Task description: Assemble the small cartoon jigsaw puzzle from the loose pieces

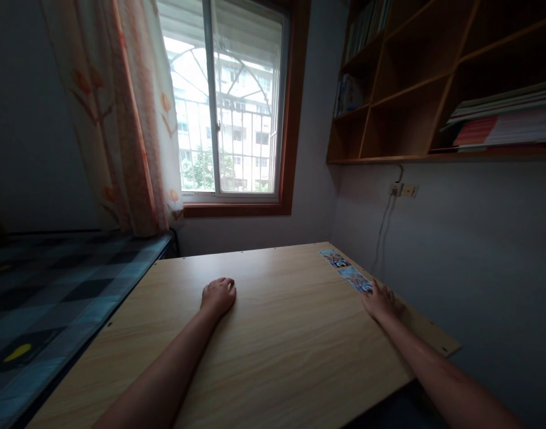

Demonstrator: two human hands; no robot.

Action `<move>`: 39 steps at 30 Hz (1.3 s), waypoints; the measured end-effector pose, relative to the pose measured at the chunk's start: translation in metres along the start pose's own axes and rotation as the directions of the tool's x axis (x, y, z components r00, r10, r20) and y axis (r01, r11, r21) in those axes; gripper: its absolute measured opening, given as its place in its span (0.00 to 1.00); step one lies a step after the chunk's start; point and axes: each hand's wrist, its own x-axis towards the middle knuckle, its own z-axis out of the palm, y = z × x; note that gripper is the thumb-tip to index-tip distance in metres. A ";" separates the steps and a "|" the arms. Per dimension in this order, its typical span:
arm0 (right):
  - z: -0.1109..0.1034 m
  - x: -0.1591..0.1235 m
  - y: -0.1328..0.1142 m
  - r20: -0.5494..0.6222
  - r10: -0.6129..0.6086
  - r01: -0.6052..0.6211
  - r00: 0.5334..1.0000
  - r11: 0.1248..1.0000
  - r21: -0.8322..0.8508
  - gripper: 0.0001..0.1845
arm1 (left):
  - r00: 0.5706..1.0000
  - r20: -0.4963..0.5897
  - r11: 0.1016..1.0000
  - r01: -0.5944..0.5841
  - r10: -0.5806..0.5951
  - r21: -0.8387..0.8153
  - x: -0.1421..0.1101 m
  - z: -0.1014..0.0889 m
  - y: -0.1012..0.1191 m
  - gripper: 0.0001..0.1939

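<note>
Resting left hand (218,296) on a wood-grain tabletop (273,333), overlapped the near printed card (353,279) with right hand (381,304).
Showed a checked bed cover (80,274) at far left, alongside the tabletop; curled the left fingers inward near the tabletop's middle, though could not tell how tightly. Farther right, had the far printed card (334,258) lying flat by the tabletop's right edge, just beyond the near printed card, also flat. At its right end, bent the right fingers, slightly parted; could not tell whether pinching it.
</note>
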 end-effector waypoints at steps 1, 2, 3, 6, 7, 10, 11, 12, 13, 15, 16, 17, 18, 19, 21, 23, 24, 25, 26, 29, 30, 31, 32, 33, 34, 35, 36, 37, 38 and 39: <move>0.001 0.002 0.001 -0.011 0.003 -0.003 1.000 1.000 0.017 0.38 | 1.000 0.000 1.000 0.000 0.000 0.002 0.000 0.000 0.000 0.20; 0.001 0.003 0.001 -0.022 0.007 -0.006 1.000 0.999 0.035 0.39 | 1.000 -0.004 1.000 -0.001 0.001 0.002 0.000 0.000 0.000 0.20; 0.001 0.004 0.002 -0.033 0.010 -0.009 0.999 0.998 0.054 0.39 | 1.000 -0.008 1.000 -0.001 0.001 0.001 0.000 0.000 0.000 0.20; 0.000 0.004 0.004 -0.065 0.013 -0.006 0.998 0.993 0.118 0.40 | 1.000 -0.018 1.000 0.004 -0.004 -0.001 -0.001 0.000 0.000 0.19; 0.000 0.004 0.004 -0.074 0.015 -0.004 0.997 0.990 0.139 0.40 | 1.000 -0.017 1.000 0.006 -0.006 0.000 -0.001 0.000 0.000 0.19; -0.001 0.005 0.006 -0.092 0.019 -0.001 0.996 0.980 0.197 0.41 | 1.000 -0.010 1.000 0.011 -0.011 0.008 -0.001 -0.001 0.001 0.19; -0.002 0.005 0.007 -0.092 0.017 0.003 0.996 0.977 0.213 0.41 | 1.000 -0.008 1.000 0.014 -0.014 0.012 -0.001 -0.001 0.001 0.19; -0.002 0.005 0.007 -0.090 0.013 0.008 0.996 0.974 0.226 0.40 | 1.000 -0.007 1.000 0.017 -0.017 0.016 -0.001 -0.001 0.001 0.19; -0.003 0.005 0.008 -0.087 0.008 0.013 0.996 0.972 0.235 0.40 | 1.000 -0.007 1.000 0.018 -0.018 0.020 -0.001 -0.002 0.002 0.19; -0.004 0.005 0.008 -0.079 0.007 0.013 0.997 0.970 0.243 0.40 | 1.000 -0.005 1.000 0.019 -0.019 0.023 -0.001 -0.002 0.002 0.19; -0.005 0.005 0.008 -0.078 0.007 0.012 0.997 0.970 0.243 0.39 | 1.000 -0.003 1.000 0.018 -0.018 0.023 0.000 -0.002 0.002 0.19; -0.006 0.004 0.008 -0.079 0.006 0.013 0.997 0.970 0.241 0.39 | 1.000 -0.001 1.000 0.017 -0.017 0.023 0.000 -0.002 0.002 0.20; -0.007 0.004 0.008 -0.080 0.003 0.016 0.997 0.971 0.239 0.39 | 1.000 0.000 1.000 0.018 -0.018 0.024 0.000 -0.003 0.002 0.20; -0.008 0.004 0.008 -0.082 0.000 0.019 0.997 0.972 0.236 0.38 | 1.000 0.001 1.000 0.019 -0.019 0.025 0.000 -0.003 0.002 0.20; -0.009 0.003 0.007 -0.082 -0.011 0.030 0.997 0.972 0.232 0.38 | 1.000 0.001 0.999 0.019 -0.019 0.029 0.000 -0.004 0.003 0.20; -0.010 0.003 0.007 -0.082 -0.018 0.037 0.996 0.972 0.231 0.38 | 1.000 0.002 0.999 0.020 -0.020 0.034 0.001 -0.004 0.003 0.20; -0.010 0.002 0.007 -0.083 -0.020 0.039 0.996 0.972 0.230 0.38 | 1.000 0.004 0.999 0.021 -0.021 0.038 0.001 -0.004 0.003 0.20; -0.010 0.002 0.006 -0.085 -0.020 0.039 0.996 0.972 0.231 0.38 | 1.000 0.005 0.999 0.023 -0.023 0.042 0.001 -0.004 0.003 0.20; -0.010 0.001 0.006 -0.086 -0.018 0.038 0.996 0.972 0.231 0.37 | 1.000 0.004 0.999 0.023 -0.023 0.045 0.001 -0.004 0.004 0.20; -0.011 0.000 0.006 -0.089 -0.012 0.032 0.996 0.973 0.230 0.37 | 1.000 -0.014 0.999 0.016 -0.016 0.050 0.000 -0.004 0.005 0.20; -0.011 -0.001 0.006 -0.089 -0.012 0.032 0.996 0.973 0.229 0.37 | 1.000 -0.020 0.999 0.012 -0.011 0.051 -0.001 -0.003 0.005 0.20; -0.011 -0.001 0.006 -0.088 -0.014 0.034 0.996 0.973 0.229 0.37 | 1.000 -0.024 0.999 0.008 -0.007 0.051 -0.001 -0.003 0.005 0.20; -0.011 -0.002 0.006 -0.088 -0.015 0.035 0.996 0.972 0.231 0.37 | 1.000 -0.028 0.999 0.003 -0.002 0.051 -0.001 -0.003 0.006 0.20; -0.011 -0.002 0.006 -0.091 -0.016 0.037 0.996 0.971 0.234 0.37 | 1.000 -0.030 0.999 0.000 0.002 0.051 -0.002 -0.003 0.006 0.19; -0.011 -0.003 0.006 -0.096 -0.017 0.039 0.995 0.970 0.239 0.37 | 0.999 -0.032 0.999 -0.003 0.005 0.052 -0.002 -0.003 0.006 0.19; -0.011 -0.003 0.006 -0.103 -0.019 0.043 0.995 0.969 0.244 0.37 | 0.999 -0.035 0.999 -0.005 0.007 0.053 -0.003 -0.003 0.006 0.19; -0.011 -0.004 0.006 -0.110 -0.022 0.050 0.994 0.967 0.250 0.37 | 0.999 -0.038 0.999 -0.005 0.007 0.054 -0.003 -0.003 0.006 0.19; -0.011 -0.004 0.006 -0.117 -0.027 0.056 0.993 0.965 0.256 0.37 | 0.999 -0.042 0.998 -0.005 0.007 0.056 -0.004 -0.003 0.007 0.19; -0.011 -0.004 0.006 -0.121 -0.031 0.062 0.992 0.963 0.262 0.37 | 0.999 -0.044 0.998 -0.004 0.007 0.057 -0.004 -0.003 0.007 0.19; -0.011 -0.005 0.007 -0.123 -0.037 0.069 0.992 0.961 0.267 0.37 | 0.999 -0.045 0.998 -0.003 0.006 0.058 -0.005 -0.003 0.007 0.19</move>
